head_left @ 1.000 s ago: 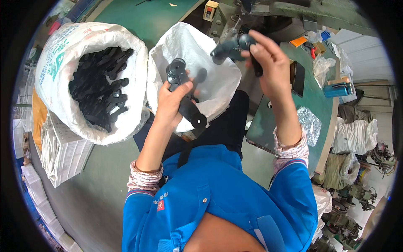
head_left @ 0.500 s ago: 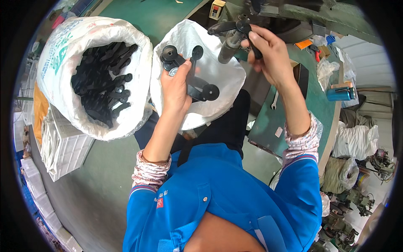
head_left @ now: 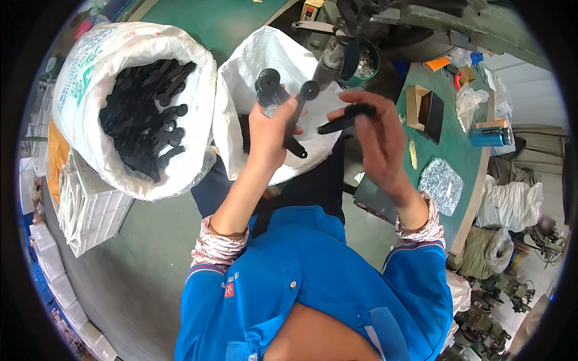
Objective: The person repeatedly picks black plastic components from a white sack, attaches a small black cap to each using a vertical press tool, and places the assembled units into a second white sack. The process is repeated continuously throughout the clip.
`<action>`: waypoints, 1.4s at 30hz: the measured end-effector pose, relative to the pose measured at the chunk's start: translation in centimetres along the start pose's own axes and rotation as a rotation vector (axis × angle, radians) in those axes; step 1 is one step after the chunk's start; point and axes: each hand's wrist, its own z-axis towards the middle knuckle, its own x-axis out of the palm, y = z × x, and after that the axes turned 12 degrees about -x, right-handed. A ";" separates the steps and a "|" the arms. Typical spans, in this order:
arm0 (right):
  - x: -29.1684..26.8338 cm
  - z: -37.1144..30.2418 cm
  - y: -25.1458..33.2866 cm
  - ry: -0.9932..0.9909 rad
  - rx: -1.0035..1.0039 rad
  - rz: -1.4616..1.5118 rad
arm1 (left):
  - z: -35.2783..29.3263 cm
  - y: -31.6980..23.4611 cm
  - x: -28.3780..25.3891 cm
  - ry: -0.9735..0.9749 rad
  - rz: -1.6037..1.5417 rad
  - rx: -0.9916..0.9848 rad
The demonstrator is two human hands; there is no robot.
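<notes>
My left hand point(head_left: 265, 135) is closed around several black plastic arm pieces point(head_left: 269, 81) with round ends, above the white woven sack point(head_left: 232, 114) between my knees. To its right, my right hand point(head_left: 388, 150) has one black arm piece point(head_left: 337, 124) between thumb and fingers, somewhat blurred by motion. This piece is apart from the left hand's bunch. Just beyond the right hand stands the metal post point(head_left: 328, 65) of a bench machine, with dark parts above it.
A large white sack point(head_left: 205, 114) full of black arm pieces point(head_left: 135, 117) stands at left. Behind the post sits a green bowl point(head_left: 374, 60) of small metal bits. The green bench at right bears an open box point(head_left: 415, 105), a blue bottle point(head_left: 487, 137) and a clear plastic bag point(head_left: 441, 186).
My right hand has come away from the machine post toward me, carrying a black arm piece. My left hand has shifted right, and its bunch has turned.
</notes>
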 end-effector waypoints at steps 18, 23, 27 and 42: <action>-4.2 6.5 -1.7 -0.229 0.355 0.140 | -1.4 0.0 -0.3 0.077 0.019 0.015; -5.4 9.4 -2.9 -0.124 0.424 0.159 | -1.6 -0.5 -0.9 0.110 -0.039 -0.033; -5.6 10.1 -3.4 -0.110 0.463 0.147 | -1.8 -0.8 -1.5 0.183 -0.170 -0.058; 0.4 1.9 -2.6 0.073 0.402 -0.162 | -2.3 1.5 0.7 0.202 0.170 0.010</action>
